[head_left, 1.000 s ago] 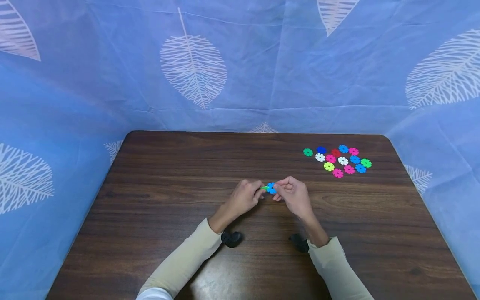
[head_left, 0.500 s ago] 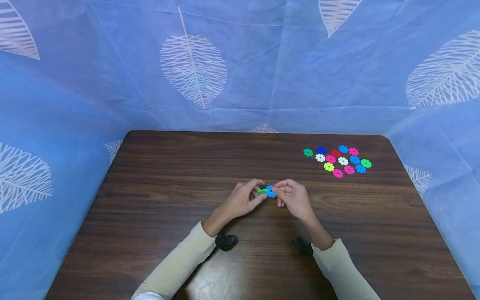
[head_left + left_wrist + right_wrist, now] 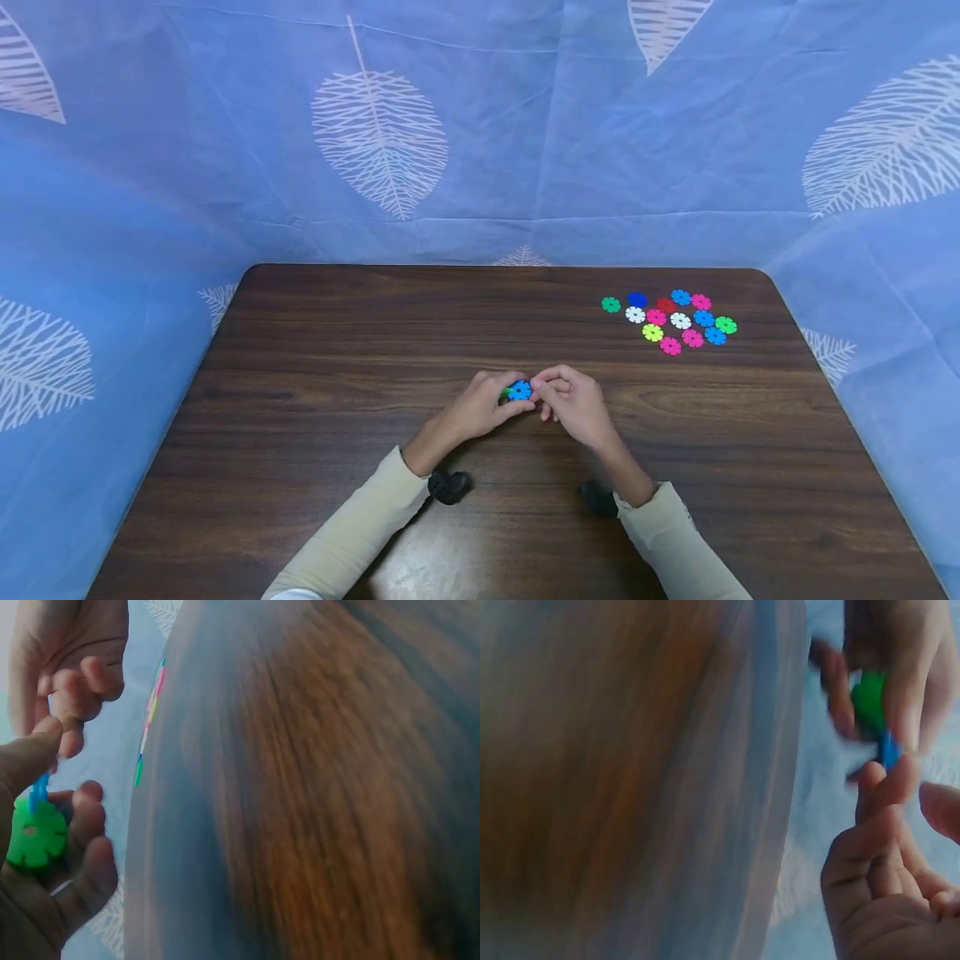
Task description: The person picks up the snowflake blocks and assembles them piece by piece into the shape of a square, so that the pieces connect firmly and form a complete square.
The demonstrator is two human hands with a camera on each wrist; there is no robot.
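In the head view, my left hand (image 3: 480, 407) holds a blue notched disc (image 3: 520, 390) that is joined to a green disc. The thumb and fingers lie on either side of the pair. The left wrist view shows the green disc (image 3: 37, 836) facing the camera, with the blue one nearly edge-on above it. My right hand (image 3: 573, 402) has its fingertips at the blue disc's right edge. In the right wrist view, its thumb (image 3: 939, 810) stands slightly apart from the other fingers; blur hides whether they still touch the disc.
Several loose notched discs in green, blue, white, red, pink and yellow, such as a yellow disc (image 3: 652, 333), lie flat at the back right of the brown wooden table (image 3: 360, 333). A blue leaf-print cloth (image 3: 487, 125) hangs behind it.
The green and blue discs have shifted left, deeper into my left hand. My right fingers, earlier gripping the blue disc, now cover less of it and sit only at its edge.
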